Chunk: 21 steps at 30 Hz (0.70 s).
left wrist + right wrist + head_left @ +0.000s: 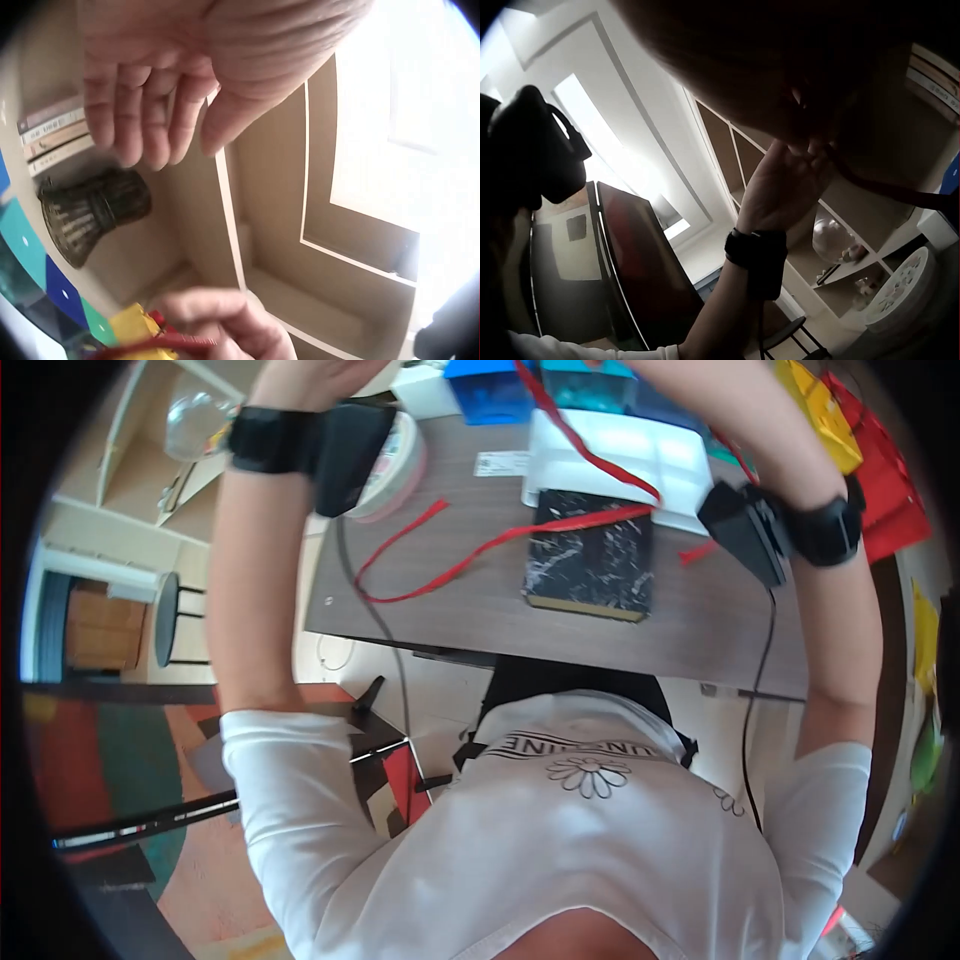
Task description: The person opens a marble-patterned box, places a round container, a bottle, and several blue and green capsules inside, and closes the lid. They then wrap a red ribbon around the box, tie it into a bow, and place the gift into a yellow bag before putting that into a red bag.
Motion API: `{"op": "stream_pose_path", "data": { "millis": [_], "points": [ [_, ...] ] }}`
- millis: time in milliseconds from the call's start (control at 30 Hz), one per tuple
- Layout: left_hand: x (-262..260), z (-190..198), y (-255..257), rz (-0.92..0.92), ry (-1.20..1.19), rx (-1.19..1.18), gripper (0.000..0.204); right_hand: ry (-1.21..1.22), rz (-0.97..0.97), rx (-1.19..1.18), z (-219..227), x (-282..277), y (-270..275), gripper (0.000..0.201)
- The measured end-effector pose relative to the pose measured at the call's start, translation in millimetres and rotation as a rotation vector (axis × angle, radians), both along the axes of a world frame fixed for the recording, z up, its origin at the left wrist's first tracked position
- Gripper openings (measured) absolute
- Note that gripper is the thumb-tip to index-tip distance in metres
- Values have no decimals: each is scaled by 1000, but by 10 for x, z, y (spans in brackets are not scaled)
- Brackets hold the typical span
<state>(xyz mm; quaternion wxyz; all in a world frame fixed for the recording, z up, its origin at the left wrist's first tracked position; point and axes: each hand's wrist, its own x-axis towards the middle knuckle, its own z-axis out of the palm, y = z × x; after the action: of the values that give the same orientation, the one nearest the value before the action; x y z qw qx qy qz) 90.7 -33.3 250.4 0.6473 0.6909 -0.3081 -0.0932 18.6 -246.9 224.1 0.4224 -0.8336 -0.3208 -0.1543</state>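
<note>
A long red ribbon (480,550) hangs from above and trails over a black marbled book (590,560) and the table. In the left wrist view my right hand (244,319) pinches the red ribbon between thumb and fingers, held up high. Above it in that view, my left hand (187,52) is raised with its fingers relaxed and nothing in them. The right wrist view is dark; it shows the left hand (784,187) close by the right hand, while the ribbon (885,191) runs off to the right. Both hands are mostly cut off at the top of the head view.
Behind the book lies a white compartment tray (620,460). Blue boxes (490,392) stand at the table's back, with a round white tub (395,475) at left. Yellow (825,415) and red bags (890,490) are at right. Shelves hold books (56,135) and a dark vase-like object (97,214).
</note>
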Motion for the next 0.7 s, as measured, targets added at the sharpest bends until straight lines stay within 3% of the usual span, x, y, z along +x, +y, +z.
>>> {"op": "stream_pose_path", "data": {
  "millis": [67,167,200,333,400,500,533,600,633,700],
  "points": [
    [-330,-46,-150,-118,120,12,69,-99,-5,26,107,-1,-81,20],
    [-565,46,-311,-154,245,43,57,-221,-17,50,218,-109,-263,21],
    [-387,-39,-134,-379,191,-20,52,-250,-3,52,237,-149,-322,21],
    [-226,-49,86,-399,-39,41,32,-410,-199,-66,322,-290,-711,23],
    [-205,-21,124,-393,-16,69,30,-191,-307,-109,465,-663,-813,24],
    [-302,-33,36,-372,7,125,31,-24,-448,4,415,-487,-860,26],
    [-344,-31,-12,-367,-21,157,31,115,-615,213,448,-386,-471,26],
    [-454,-46,-141,-359,19,180,32,307,-614,262,277,-356,-468,29],
    [-506,-56,-206,-355,39,191,33,351,-450,98,-59,-418,-839,33],
    [-482,-90,-223,-309,68,245,31,348,-77,98,-38,-525,-480,30]
  ]
}}
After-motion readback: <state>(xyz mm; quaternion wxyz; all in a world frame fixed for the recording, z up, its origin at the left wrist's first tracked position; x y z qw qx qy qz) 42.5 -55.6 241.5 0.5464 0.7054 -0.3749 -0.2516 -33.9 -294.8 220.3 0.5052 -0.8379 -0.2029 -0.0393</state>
